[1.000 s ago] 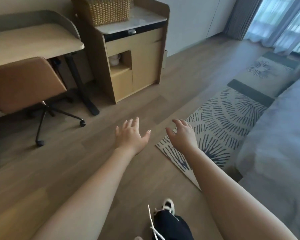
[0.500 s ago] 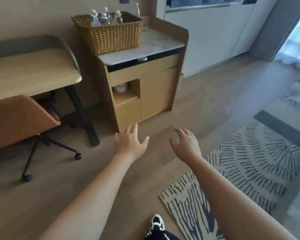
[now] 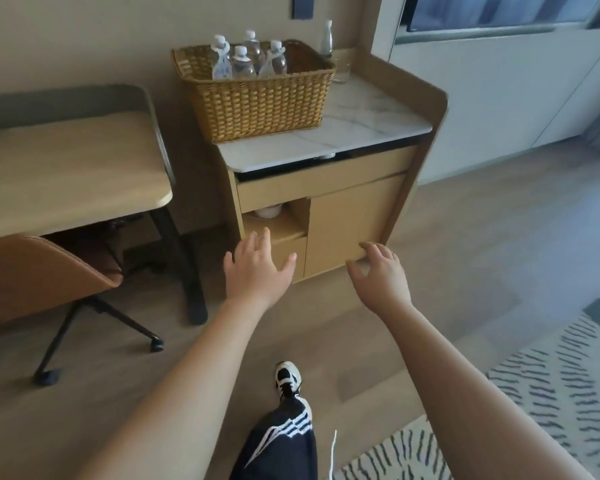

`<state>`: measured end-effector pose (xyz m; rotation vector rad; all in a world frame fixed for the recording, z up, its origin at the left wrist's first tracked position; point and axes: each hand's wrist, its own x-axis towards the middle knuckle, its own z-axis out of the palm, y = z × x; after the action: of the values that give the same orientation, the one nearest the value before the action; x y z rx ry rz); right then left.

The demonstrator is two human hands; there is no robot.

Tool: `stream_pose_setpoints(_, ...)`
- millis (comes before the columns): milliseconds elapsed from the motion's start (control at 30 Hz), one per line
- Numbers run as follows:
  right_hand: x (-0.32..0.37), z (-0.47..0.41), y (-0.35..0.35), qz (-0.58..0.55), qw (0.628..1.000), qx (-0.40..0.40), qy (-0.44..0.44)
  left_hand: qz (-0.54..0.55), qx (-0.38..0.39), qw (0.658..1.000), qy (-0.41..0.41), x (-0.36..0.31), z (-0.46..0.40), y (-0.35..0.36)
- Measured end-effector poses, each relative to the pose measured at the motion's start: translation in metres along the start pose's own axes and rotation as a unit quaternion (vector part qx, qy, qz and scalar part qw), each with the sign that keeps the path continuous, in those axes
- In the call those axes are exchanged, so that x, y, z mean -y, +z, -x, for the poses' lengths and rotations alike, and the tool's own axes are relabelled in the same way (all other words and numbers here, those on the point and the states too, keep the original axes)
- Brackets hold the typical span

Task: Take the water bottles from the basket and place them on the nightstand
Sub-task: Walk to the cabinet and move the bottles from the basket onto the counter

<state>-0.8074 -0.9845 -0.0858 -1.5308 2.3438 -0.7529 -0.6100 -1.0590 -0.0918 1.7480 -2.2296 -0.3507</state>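
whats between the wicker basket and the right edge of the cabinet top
In the head view, bare marble top; only a clear bottle and a glass stand behind the basket.

Four clear, white-capped water bottles [image 3: 248,60] upright in wicker basket [image 3: 257,102] on marble-topped nightstand [image 3: 361,116].

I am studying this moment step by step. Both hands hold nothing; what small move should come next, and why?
Probably raise the left hand toward the bottles standing in the wicker basket. Both it and the right hand are open and low, in front of the cabinet, well short of the basket.
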Motion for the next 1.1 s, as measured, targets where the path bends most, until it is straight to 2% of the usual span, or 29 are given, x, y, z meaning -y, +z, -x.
stream_pose_setpoints(300,0.042,-0.222,0.044,0.016,0.997,0.022,-0.066,0.023,-0.040,0.998,-0.036,0.015,-0.204,0.011)
stream_pose_setpoints(533,0.112,-0.389,0.028,-0.005,0.990,-0.006,-0.141,0.008,-0.144,0.989,-0.023,0.002,-0.360,-0.046)
stream_pose_setpoints(833,0.156,-0.522,-0.002,-0.029,0.971,-0.058,-0.231,0.003,-0.227,0.974,-0.031,-0.011,-0.472,-0.093)
stream_pose_setpoints(967,0.164,-0.578,0.003,-0.021,0.963,-0.032,-0.266,0.002,-0.234,0.970,-0.063,-0.012,-0.509,-0.092)
stream_pose_setpoints(1100,0.163,-0.635,0.013,-0.023,0.952,0.026,-0.305,0.012,-0.236,0.965,-0.111,-0.008,-0.542,-0.086)
